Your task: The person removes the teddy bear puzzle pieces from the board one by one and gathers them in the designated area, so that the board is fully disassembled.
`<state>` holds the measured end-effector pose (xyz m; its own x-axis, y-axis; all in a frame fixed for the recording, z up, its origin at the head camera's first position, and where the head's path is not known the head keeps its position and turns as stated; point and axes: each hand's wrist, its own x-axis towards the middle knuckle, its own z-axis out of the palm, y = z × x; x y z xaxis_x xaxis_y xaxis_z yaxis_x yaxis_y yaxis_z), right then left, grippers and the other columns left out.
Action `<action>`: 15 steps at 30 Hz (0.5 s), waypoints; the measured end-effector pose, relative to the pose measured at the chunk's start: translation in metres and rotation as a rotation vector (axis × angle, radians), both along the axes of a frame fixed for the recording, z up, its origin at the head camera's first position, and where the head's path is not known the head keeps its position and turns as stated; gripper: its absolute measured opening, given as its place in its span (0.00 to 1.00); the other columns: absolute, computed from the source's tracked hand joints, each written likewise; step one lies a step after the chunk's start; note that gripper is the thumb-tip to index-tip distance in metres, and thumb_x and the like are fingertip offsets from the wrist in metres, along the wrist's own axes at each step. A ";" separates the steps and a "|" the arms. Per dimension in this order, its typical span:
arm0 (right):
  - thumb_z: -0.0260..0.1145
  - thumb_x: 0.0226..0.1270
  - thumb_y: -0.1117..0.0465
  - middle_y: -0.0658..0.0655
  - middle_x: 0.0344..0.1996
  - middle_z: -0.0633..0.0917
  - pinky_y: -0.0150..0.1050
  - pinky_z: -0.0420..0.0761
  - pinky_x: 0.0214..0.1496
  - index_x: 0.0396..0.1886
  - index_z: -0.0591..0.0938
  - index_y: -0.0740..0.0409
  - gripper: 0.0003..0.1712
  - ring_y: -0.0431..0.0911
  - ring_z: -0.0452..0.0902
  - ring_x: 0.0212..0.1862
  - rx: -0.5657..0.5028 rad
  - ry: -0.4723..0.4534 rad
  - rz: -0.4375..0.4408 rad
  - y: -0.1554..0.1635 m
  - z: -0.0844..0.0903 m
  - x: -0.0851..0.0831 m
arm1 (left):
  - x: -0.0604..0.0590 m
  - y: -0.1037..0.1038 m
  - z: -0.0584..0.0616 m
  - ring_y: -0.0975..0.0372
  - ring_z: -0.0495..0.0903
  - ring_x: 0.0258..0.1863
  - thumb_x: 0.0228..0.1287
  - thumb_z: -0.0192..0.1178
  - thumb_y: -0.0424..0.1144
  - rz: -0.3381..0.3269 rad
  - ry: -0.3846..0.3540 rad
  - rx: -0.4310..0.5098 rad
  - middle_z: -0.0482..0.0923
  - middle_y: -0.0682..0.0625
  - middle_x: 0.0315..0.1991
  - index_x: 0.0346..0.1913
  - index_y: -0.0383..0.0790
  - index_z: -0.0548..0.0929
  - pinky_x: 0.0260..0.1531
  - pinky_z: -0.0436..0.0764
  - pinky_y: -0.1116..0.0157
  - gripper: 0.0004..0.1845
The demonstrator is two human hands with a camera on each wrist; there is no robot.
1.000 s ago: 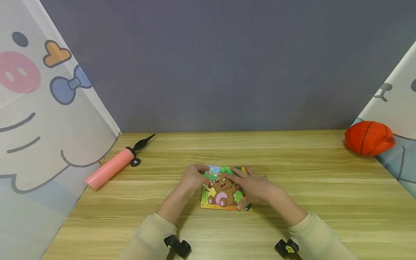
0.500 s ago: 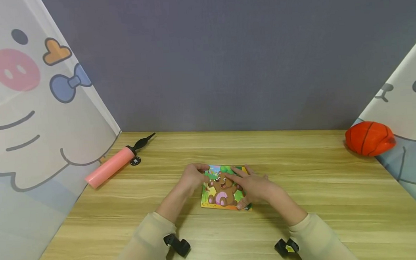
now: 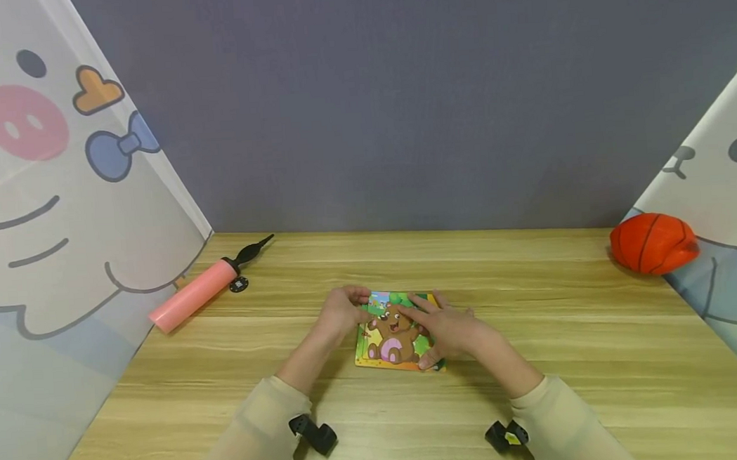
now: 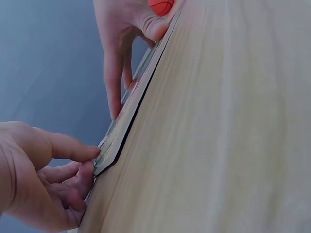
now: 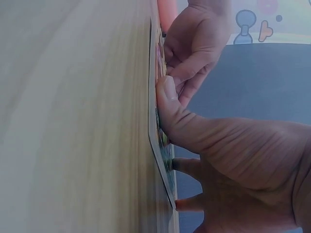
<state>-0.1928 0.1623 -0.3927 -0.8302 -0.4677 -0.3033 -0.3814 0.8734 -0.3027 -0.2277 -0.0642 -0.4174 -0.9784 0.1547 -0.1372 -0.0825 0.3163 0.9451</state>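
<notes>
On worktop [image 3: 539, 332]: bear puzzle [image 3: 393, 341]; left hand [image 3: 342, 314] pinches its left edge, right hand [image 3: 446, 332] presses flat w/ straight fingers.

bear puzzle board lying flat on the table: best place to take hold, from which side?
Judging by its pose, pinch the bear puzzle board at its bare left edge, coming in low from the left. It is thin and flat on the table, and the right hand covers its right side.
</notes>
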 end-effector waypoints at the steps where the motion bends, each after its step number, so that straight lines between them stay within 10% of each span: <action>1: 0.79 0.51 0.45 0.52 0.82 0.47 0.86 0.55 0.55 0.82 0.54 0.37 0.62 0.68 0.36 0.78 0.002 -0.002 -0.002 0.000 0.000 0.000 | 0.000 0.001 -0.001 0.53 0.78 0.45 0.48 0.68 0.15 -0.009 0.007 -0.008 0.78 0.41 0.45 0.60 0.26 0.78 0.44 0.84 0.63 0.31; 15: 0.78 0.49 0.38 0.50 0.82 0.47 0.87 0.48 0.56 0.82 0.53 0.33 0.63 0.72 0.36 0.77 0.017 0.030 0.008 0.005 -0.001 -0.001 | -0.003 -0.004 0.003 0.55 0.77 0.40 0.54 0.69 0.23 -0.130 -0.017 -0.034 0.77 0.43 0.42 0.67 0.30 0.74 0.39 0.82 0.63 0.34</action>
<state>-0.1938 0.1677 -0.3942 -0.8354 -0.4691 -0.2865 -0.3970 0.8754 -0.2758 -0.2303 -0.0682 -0.4145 -0.9478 0.2750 -0.1612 -0.0551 0.3568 0.9326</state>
